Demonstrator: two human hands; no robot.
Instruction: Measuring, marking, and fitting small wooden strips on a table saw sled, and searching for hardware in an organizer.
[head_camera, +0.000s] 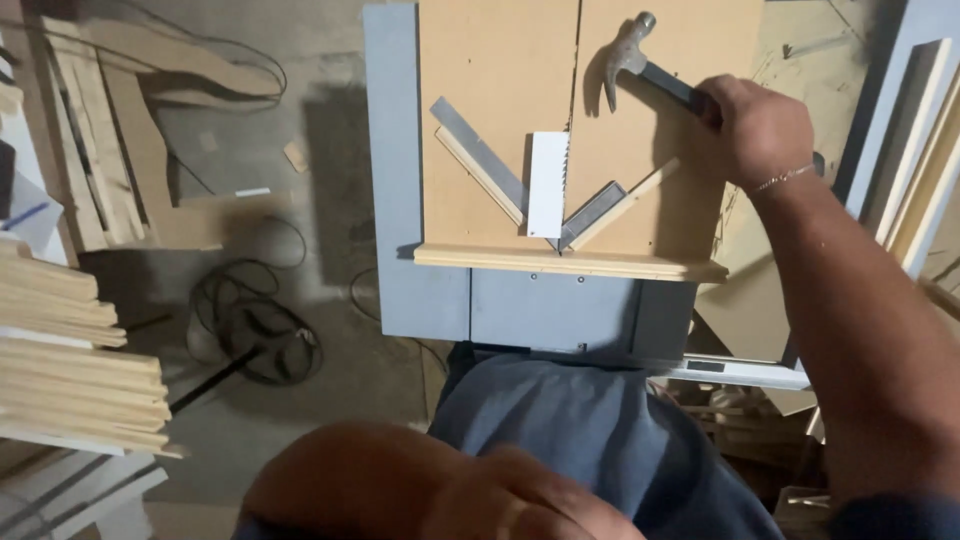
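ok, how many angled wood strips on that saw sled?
2. One wood strip slants on the left side of the brown board; the other slants on the right, below the hammer in the right hand.

The light is dim and warm, brightest on the board (500, 110) at upper centre. It seems to fall from the upper right: the hammer (630, 55) throws a soft shadow to its left, and the desk (400, 200) darkens the floor (330, 130) beside it. No glare. The left arm (400, 490) at the bottom edge is blurred, out of focus. Corners fall into murk.
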